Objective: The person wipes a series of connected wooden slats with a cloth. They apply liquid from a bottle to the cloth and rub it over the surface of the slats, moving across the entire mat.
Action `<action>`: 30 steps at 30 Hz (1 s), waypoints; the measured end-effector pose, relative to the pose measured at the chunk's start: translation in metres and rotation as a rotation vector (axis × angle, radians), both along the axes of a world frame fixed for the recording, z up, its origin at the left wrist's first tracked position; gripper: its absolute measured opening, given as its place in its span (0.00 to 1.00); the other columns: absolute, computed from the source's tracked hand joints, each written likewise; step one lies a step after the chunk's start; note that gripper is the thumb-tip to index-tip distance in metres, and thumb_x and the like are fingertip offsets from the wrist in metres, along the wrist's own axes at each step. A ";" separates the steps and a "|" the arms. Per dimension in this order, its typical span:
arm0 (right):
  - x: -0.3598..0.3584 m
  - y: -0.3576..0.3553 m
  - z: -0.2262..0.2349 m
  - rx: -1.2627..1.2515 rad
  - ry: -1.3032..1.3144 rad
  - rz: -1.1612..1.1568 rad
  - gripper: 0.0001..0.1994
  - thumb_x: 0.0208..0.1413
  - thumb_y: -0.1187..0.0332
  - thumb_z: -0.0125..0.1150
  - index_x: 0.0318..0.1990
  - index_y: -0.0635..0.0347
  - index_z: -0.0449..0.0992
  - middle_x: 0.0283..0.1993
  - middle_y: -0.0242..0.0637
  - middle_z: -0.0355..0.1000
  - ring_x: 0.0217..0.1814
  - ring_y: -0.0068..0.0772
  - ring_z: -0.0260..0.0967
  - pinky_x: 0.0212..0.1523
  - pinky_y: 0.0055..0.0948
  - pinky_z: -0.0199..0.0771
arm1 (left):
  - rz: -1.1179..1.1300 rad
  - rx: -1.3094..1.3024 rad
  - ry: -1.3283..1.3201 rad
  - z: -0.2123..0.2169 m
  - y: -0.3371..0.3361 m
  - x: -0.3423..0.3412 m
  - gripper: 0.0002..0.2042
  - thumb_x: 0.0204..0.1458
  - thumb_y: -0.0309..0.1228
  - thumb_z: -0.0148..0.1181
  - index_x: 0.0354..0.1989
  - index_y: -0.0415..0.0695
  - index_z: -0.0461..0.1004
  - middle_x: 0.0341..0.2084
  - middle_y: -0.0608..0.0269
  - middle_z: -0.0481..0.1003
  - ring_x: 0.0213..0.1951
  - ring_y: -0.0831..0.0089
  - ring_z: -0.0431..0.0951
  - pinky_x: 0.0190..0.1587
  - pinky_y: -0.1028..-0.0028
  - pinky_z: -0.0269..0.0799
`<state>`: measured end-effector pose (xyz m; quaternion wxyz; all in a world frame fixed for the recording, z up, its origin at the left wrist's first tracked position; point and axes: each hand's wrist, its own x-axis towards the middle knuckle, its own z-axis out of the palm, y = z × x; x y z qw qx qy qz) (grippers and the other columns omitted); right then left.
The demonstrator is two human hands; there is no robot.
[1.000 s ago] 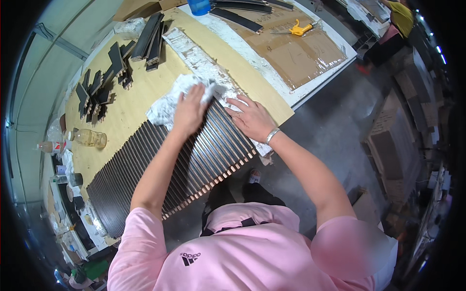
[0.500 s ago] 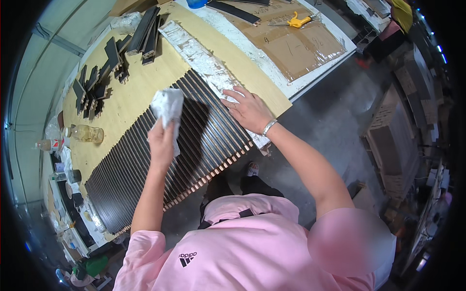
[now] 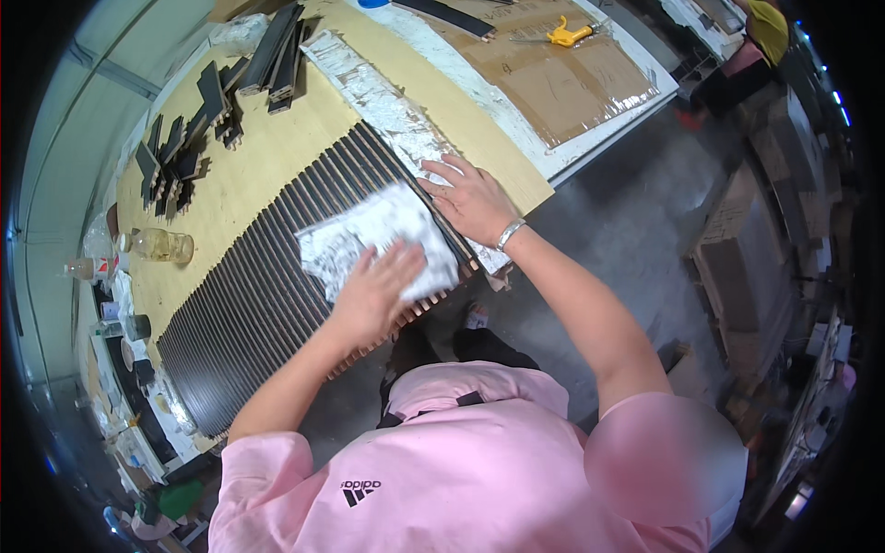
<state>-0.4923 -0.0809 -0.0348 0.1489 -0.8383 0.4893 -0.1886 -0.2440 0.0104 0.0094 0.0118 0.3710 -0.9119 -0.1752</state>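
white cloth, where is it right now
In the head view, the white cloth lies under the left hand, on the right end of the row of dark slats, left of the right hand.

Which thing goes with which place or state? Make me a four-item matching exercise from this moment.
1. left hand
2. right hand
3. yellow-handled tool
4. bottle

A. lies on brown cardboard
B. is over the white cloth
C. contains pale yellow liquid
D. is at the whitish strip beside the dark slats

Pairs: 1-B, 2-D, 3-A, 4-C
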 end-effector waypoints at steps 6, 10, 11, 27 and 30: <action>0.010 0.000 0.010 -0.012 -0.001 0.035 0.18 0.66 0.61 0.49 0.61 0.42 0.76 0.73 0.23 0.59 0.76 0.38 0.51 0.68 0.44 0.60 | 0.519 -0.260 0.058 -0.013 -0.097 0.063 0.26 0.61 0.30 0.52 0.69 0.46 0.62 0.70 0.59 0.61 0.72 0.57 0.55 0.72 0.48 0.46; 0.004 -0.002 -0.004 -0.012 0.008 0.023 0.19 0.65 0.60 0.49 0.61 0.41 0.75 0.71 0.23 0.60 0.75 0.36 0.51 0.68 0.44 0.60 | 0.334 -0.103 0.143 -0.017 -0.037 0.018 0.30 0.54 0.26 0.57 0.68 0.43 0.62 0.68 0.49 0.62 0.72 0.53 0.57 0.71 0.47 0.48; 0.006 -0.001 -0.004 -0.012 0.018 0.024 0.19 0.65 0.60 0.49 0.61 0.41 0.75 0.71 0.23 0.61 0.75 0.37 0.51 0.68 0.45 0.60 | 0.214 -0.051 0.120 -0.012 -0.009 0.012 0.33 0.50 0.24 0.60 0.68 0.45 0.63 0.69 0.53 0.62 0.72 0.54 0.56 0.72 0.46 0.47; 0.001 0.002 0.003 -0.027 0.016 0.007 0.19 0.66 0.61 0.49 0.62 0.41 0.75 0.71 0.23 0.62 0.75 0.36 0.52 0.68 0.43 0.61 | 0.040 0.048 0.151 -0.004 0.001 0.006 0.35 0.46 0.20 0.59 0.68 0.47 0.64 0.69 0.56 0.62 0.72 0.55 0.57 0.72 0.46 0.47; 0.006 0.002 0.004 -0.074 0.007 0.006 0.18 0.65 0.60 0.48 0.59 0.43 0.77 0.71 0.24 0.61 0.75 0.35 0.52 0.67 0.44 0.61 | 0.370 -0.152 0.270 -0.016 -0.063 0.036 0.27 0.49 0.18 0.55 0.62 0.43 0.70 0.62 0.52 0.70 0.68 0.51 0.63 0.72 0.49 0.47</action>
